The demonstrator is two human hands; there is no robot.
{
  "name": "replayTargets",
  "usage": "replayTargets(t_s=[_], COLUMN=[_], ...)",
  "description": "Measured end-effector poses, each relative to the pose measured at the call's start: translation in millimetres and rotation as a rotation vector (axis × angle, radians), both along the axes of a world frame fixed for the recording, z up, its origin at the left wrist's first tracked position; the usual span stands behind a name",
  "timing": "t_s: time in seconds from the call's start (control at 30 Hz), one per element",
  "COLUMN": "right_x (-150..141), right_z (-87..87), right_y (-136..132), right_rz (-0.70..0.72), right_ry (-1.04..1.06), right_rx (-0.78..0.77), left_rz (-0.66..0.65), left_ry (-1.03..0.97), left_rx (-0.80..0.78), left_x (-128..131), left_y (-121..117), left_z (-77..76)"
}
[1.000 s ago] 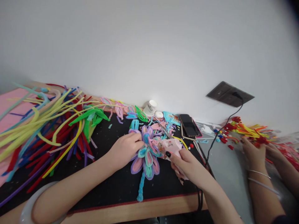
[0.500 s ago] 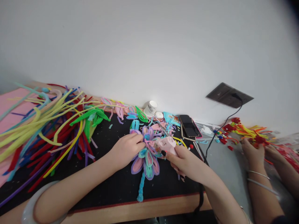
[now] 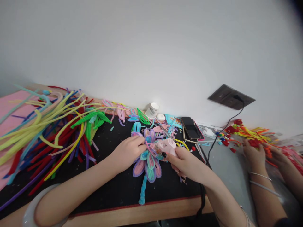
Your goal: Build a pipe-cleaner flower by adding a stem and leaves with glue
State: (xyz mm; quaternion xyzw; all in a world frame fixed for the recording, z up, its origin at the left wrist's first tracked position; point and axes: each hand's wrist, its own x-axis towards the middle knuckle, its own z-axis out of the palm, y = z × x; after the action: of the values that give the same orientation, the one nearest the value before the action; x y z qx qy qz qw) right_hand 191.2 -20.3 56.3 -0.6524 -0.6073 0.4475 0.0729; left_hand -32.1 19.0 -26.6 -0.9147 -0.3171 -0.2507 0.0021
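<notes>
A flower of bent pipe cleaners lies on the black mat, its looped petals lilac, pink and turquoise and its twisted blue stem pointing toward the front edge. My left hand pinches the flower's upper left part; the fingertips are partly hidden. In my right hand is a pink glue gun, gripped with the fingers wrapped round it. Its front end is over the flower's right side, close to the centre. I cannot make out the nozzle tip.
Loose pipe cleaners pile up on the left. Along the wall stand a paper cup, a white case and a phone. A black cord hangs from the wall socket. Another person's hands hold red pieces at right.
The glue gun has shifted very slightly left over the flower. My left hand stays almost still. At right, the other person's hands have moved a little around the red pieces.
</notes>
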Motion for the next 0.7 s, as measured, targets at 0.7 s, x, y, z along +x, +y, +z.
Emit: replayTargets(t_s=[0.7], right_x=[3.1], right_z=[-8.6], right_y=[-12.3], right_rz=[-0.164], right_ry=[0.174], right_rx=[-0.016], left_rz=[-0.024], left_ry=[0.02], left_rx=[-0.006], left_x=[-0.1], left_y=[-0.2], left_z=[-0.1])
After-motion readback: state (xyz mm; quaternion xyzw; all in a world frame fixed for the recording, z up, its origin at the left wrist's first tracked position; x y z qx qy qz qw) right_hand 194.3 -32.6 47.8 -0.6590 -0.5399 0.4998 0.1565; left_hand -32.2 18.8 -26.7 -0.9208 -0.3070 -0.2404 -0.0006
